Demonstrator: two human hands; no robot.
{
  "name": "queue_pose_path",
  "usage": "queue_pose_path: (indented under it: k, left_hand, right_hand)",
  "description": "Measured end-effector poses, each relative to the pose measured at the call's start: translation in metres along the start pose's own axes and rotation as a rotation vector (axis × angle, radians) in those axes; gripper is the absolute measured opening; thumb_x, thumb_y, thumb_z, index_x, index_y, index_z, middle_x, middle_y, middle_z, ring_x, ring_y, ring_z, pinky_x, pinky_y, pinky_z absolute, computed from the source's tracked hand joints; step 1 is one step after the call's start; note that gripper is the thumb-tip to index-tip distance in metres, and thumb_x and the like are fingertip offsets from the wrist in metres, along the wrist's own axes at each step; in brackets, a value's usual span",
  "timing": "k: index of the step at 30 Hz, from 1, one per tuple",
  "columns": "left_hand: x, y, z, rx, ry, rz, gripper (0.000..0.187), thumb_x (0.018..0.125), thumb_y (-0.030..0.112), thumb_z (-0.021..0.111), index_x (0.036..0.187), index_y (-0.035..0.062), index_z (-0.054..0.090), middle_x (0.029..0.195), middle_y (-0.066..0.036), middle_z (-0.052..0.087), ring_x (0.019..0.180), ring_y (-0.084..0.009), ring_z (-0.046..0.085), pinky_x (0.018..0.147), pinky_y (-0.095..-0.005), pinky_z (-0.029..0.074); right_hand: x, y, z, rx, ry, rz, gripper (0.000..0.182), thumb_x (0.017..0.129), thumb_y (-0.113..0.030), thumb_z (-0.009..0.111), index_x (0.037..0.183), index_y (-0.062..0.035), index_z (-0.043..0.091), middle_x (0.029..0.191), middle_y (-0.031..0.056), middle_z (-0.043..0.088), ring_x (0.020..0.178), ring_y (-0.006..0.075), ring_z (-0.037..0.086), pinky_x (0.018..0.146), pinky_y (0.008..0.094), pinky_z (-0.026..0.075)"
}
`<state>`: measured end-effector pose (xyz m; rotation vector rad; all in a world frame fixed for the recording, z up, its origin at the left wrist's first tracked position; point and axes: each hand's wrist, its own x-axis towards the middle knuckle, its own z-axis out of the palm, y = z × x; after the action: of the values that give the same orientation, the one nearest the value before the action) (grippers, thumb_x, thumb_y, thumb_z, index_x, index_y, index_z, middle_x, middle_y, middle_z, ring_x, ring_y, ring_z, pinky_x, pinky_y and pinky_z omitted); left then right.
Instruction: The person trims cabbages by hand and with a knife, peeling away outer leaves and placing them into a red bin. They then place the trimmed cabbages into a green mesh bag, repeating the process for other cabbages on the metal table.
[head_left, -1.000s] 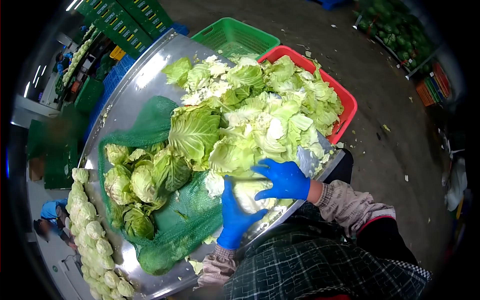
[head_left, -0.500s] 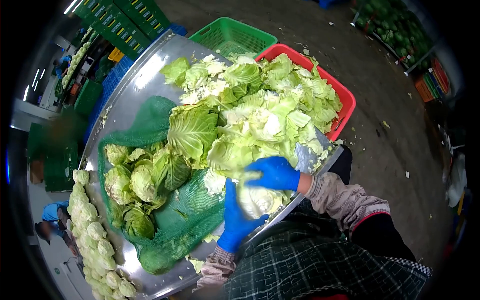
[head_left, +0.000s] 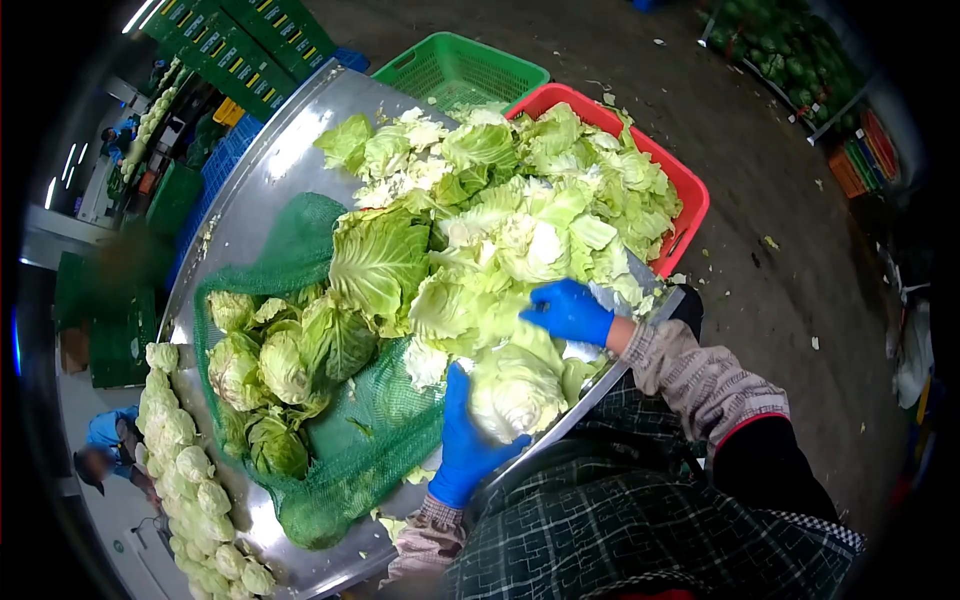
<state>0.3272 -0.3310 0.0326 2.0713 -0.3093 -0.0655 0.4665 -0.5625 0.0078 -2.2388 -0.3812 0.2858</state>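
A pale green cabbage head [head_left: 516, 390] rests near the table's front edge. Cupped round its left and lower side is my left hand [head_left: 468, 440], in a blue glove, with the thumb and fingers apart against the head. My right hand [head_left: 568, 312], also gloved in blue, is just above and right of the head, over loose leaves. Its fingers are curled together; what they hold, if anything, is hidden. Loose cabbage leaves [head_left: 480, 225] form a pile behind both hands. Left of them, a green mesh bag [head_left: 385, 440] lies open around several untrimmed cabbages [head_left: 290, 360].
A red crate [head_left: 685, 200] full of leaves and a green crate [head_left: 460, 70] stand beyond the metal table [head_left: 270, 190]. A row of pale cabbages [head_left: 175, 450] lines the left edge. A person in blue [head_left: 105, 430] is at the far left.
My right hand has moved up and to the right, away from the cabbage head, whose upper side now shows more. My left hand has stayed beside the head.
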Motion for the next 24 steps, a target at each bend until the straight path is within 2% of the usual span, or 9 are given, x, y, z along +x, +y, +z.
queue_pose_path:
  k: [2,5,7,9,10,11,17,21,24]
  left_hand:
    - [-0.004,-0.001,-0.004,0.116,-0.014,0.05,0.118,0.058,0.039,0.089,0.145,-0.002,0.02,0.149,-0.027,0.021,0.139,-0.0385,0.025,0.112,-0.0446,0.026]
    - [-0.012,0.004,-0.003,0.221,-0.026,0.032,0.114,0.057,0.037,0.089,0.143,0.0,0.024,0.148,-0.026,0.025,0.136,-0.0391,0.029,0.111,-0.0451,0.028]
    - [-0.015,0.002,-0.007,0.182,-0.001,-0.016,0.113,0.056,0.035,0.09,0.143,0.0006,0.025,0.145,-0.025,0.028,0.133,-0.0388,0.033,0.11,-0.0453,0.03]
    - [-0.023,-0.014,-0.009,0.051,0.075,-0.097,0.114,0.055,0.033,0.09,0.143,0.0007,0.025,0.142,-0.024,0.032,0.129,-0.0379,0.037,0.108,-0.0455,0.032]
    - [-0.025,-0.02,-0.009,-0.048,0.132,-0.141,0.115,0.053,0.027,0.091,0.143,0.0011,0.025,0.139,-0.02,0.036,0.127,-0.0339,0.039,0.107,-0.0439,0.035]
    - [-0.025,-0.022,-0.009,-0.162,0.185,-0.182,0.115,0.052,0.026,0.092,0.143,0.0013,0.025,0.139,-0.019,0.036,0.127,-0.0329,0.039,0.107,-0.0433,0.035]
    - [-0.014,-0.035,-0.031,-0.859,0.346,-0.408,0.088,0.068,-0.002,0.074,0.143,0.0036,0.028,0.133,-0.017,0.044,0.122,-0.0285,0.045,0.097,-0.0374,0.046]
    - [0.002,-0.012,-0.042,-0.76,0.415,-0.431,0.082,0.072,-0.008,0.065,0.144,0.0068,0.029,0.135,-0.017,0.044,0.122,-0.0266,0.047,0.085,-0.0307,0.051]
    - [0.021,0.014,-0.018,-0.388,0.235,-0.229,0.088,0.071,0.01,0.076,0.144,0.0025,0.028,0.136,-0.016,0.043,0.123,-0.0299,0.045,0.1,-0.0386,0.041]
  right_hand:
    - [0.011,-0.002,-0.009,-0.133,0.124,0.127,0.032,0.084,-0.039,0.064,0.072,-0.0093,0.066,0.066,0.0143,0.062,0.064,0.0311,0.063,0.062,0.0391,0.05]
    - [0.012,-0.007,0.034,0.358,0.102,-0.03,0.034,0.084,-0.042,0.064,0.081,-0.0082,0.067,0.077,0.0142,0.065,0.073,0.0305,0.065,0.067,0.0392,0.051]
    - [0.002,-0.017,0.054,0.143,-0.007,-0.063,0.034,0.08,-0.036,0.072,0.093,-0.0055,0.066,0.087,0.0114,0.067,0.082,0.0276,0.065,0.075,0.037,0.051]
    - [0.021,0.05,0.093,0.282,0.179,-0.073,0.034,0.08,-0.036,0.073,0.09,-0.0047,0.066,0.088,0.0114,0.067,0.079,0.0262,0.064,0.073,0.0374,0.05]
    - [0.032,0.066,0.073,0.107,0.146,-0.111,0.035,0.083,-0.04,0.067,0.096,-0.0072,0.069,0.088,0.0168,0.066,0.085,0.0296,0.065,0.075,0.0408,0.05]
    - [0.044,0.064,0.04,0.123,-0.01,0.17,0.035,0.081,-0.039,0.068,0.095,-0.0075,0.07,0.086,0.016,0.067,0.083,0.03,0.066,0.074,0.0409,0.051]
    - [0.069,0.04,-0.065,-0.331,0.371,0.105,0.055,0.077,-0.052,0.067,0.113,-0.0105,0.063,0.107,0.0154,0.065,0.092,0.0333,0.064,0.078,0.0418,0.052]
    - [0.005,-0.046,-0.007,0.029,-0.038,-0.114,0.07,0.073,-0.061,0.069,0.119,-0.0094,0.061,0.108,0.0169,0.064,0.095,0.0312,0.064,0.083,0.039,0.05]
    - [0.001,-0.032,0.007,0.155,0.039,0.172,0.062,0.076,-0.057,0.069,0.11,-0.0046,0.065,0.089,0.0154,0.068,0.086,0.0256,0.067,0.079,0.0353,0.051]
